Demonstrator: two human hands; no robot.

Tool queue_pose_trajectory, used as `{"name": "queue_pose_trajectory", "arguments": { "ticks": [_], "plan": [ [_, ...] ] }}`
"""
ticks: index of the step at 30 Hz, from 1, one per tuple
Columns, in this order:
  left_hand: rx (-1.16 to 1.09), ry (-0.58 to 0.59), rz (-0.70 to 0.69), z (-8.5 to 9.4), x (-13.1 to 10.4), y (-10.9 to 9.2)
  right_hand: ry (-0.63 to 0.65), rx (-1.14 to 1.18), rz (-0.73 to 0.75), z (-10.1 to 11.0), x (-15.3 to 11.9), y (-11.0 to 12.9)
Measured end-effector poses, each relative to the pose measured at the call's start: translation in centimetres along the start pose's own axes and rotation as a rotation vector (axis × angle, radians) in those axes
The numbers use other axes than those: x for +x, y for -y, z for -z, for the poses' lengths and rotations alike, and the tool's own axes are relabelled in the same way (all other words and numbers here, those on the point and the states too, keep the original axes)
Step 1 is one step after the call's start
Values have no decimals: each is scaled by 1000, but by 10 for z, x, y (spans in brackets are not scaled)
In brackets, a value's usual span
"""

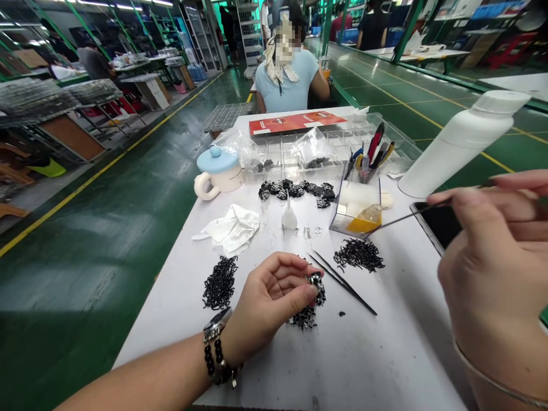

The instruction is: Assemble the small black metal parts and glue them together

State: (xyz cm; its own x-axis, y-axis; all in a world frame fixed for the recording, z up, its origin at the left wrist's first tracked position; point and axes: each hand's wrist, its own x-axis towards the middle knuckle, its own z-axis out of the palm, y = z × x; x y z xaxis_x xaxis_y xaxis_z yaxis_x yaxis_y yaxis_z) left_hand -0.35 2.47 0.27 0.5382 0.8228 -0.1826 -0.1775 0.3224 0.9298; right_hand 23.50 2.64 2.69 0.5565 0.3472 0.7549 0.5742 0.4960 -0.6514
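Observation:
My left hand is closed with its thumb and fingers around a small black-and-silver part, just above a pile of similar small parts. On the right, my right hand is raised off the table and pinches a thin dark rod-like tool. The tool's far end points toward the clear desk organizer. Black tweezers lie on the table between the hands. Heaps of small black curved pieces lie to the left and to the right.
A white squeeze bottle, crumpled tissue, lidded mug and pen-filled organizer stand around the table. A row of black parts lies before clear trays. A white bottle stands right, beside a phone. A person sits ahead.

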Motion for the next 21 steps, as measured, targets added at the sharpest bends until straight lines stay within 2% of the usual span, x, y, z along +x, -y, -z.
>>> {"name": "queue_pose_trajectory", "arguments": {
  "ticks": [1, 3, 6, 21],
  "plan": [
    [6, 0, 11, 0, 1, 0, 11, 109, -47, -4, -5, 7],
    [18, 2, 22, 1, 2, 0, 137, 248, -205, -9, -16, 20],
    [26, 8, 32, 1, 3, 0, 260, 326, -342, -11, -27, 31],
    [69, 21, 1, 2, 0, 1, 281, 329, -385, -11, -36, 33]
  ]
}}
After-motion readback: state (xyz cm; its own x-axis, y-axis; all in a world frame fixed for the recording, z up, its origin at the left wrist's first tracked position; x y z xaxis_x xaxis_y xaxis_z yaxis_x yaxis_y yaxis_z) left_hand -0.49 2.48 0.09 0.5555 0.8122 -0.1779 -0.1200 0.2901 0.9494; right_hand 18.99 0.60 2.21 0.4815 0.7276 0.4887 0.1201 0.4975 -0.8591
